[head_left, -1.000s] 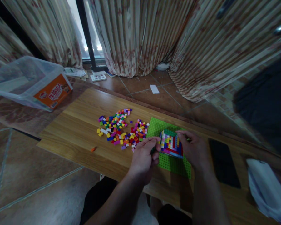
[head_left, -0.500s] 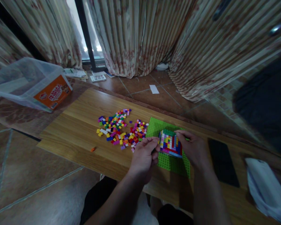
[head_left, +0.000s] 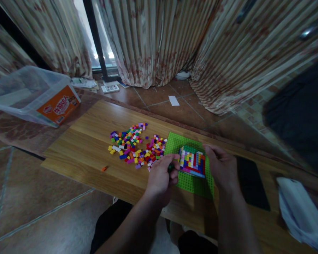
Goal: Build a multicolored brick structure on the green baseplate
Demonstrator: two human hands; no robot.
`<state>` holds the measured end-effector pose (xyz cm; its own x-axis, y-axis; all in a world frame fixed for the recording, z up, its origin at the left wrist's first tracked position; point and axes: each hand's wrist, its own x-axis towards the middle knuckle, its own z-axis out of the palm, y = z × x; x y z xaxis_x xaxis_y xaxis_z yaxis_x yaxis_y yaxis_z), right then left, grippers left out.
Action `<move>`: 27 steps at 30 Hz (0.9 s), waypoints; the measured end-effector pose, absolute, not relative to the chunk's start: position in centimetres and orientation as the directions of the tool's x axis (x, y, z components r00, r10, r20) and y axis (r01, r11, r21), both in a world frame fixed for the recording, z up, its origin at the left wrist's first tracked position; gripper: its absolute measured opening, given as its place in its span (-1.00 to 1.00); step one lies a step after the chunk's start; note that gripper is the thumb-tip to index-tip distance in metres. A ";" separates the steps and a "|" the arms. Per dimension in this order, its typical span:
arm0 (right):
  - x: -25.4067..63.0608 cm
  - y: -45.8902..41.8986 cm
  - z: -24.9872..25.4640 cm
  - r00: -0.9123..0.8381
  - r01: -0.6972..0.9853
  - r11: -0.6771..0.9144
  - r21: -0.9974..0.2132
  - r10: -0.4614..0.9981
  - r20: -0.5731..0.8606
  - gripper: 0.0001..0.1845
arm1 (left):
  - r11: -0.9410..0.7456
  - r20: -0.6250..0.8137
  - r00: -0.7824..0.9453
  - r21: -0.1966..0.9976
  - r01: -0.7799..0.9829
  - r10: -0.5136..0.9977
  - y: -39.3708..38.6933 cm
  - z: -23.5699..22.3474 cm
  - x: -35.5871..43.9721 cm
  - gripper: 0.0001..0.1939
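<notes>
Centrally, a multicoloured block build of small plastic bricks sits on a bright green studded baseplate, itself flat on the long wooden surface. The left hand is at the build's left side, fingers curled nearly closed around a small dark green piece; its shape is mostly hidden. The right hand is beside the build's right side, fingers bent and drawn together; whether they grip anything cannot be told. Loose multicoloured plastic bricks lie scattered left of the baseplate, with one orange brick apart from them, nearer the surface's front edge. Right of the baseplate lies a flat black rectangular object, partly behind the right hand, and farther right a crumpled white plastic bag. A clear plastic box with an orange label is beyond the surface's left end.
</notes>
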<state>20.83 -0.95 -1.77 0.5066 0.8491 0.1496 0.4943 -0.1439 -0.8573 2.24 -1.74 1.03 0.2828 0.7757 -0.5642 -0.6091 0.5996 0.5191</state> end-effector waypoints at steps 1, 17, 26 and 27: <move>20.6 -1.0 -1.4 0.531 0.484 -0.129 -0.866 0.830 0.173 -0.68 | 0.601 -0.567 0.285 0.511 -0.615 0.773 -1.7 1.1 2.2 -0.78; 14.5 -2.5 2.9 -0.101 0.571 0.049 -0.820 0.995 -0.011 -0.82 | 0.608 -0.546 0.303 0.553 -0.570 0.781 -2.0 0.9 2.5 -0.46; 13.8 -2.5 2.8 -0.127 0.653 0.111 -0.749 0.991 0.036 -0.82 | 0.585 -0.547 0.235 0.652 -0.482 0.803 -2.1 0.8 2.7 -0.44; 13.9 -2.5 2.9 -0.121 0.649 0.100 -0.754 0.992 0.028 -0.82 | 0.589 -0.545 0.246 0.649 -0.482 0.801 -2.1 0.8 2.7 -0.45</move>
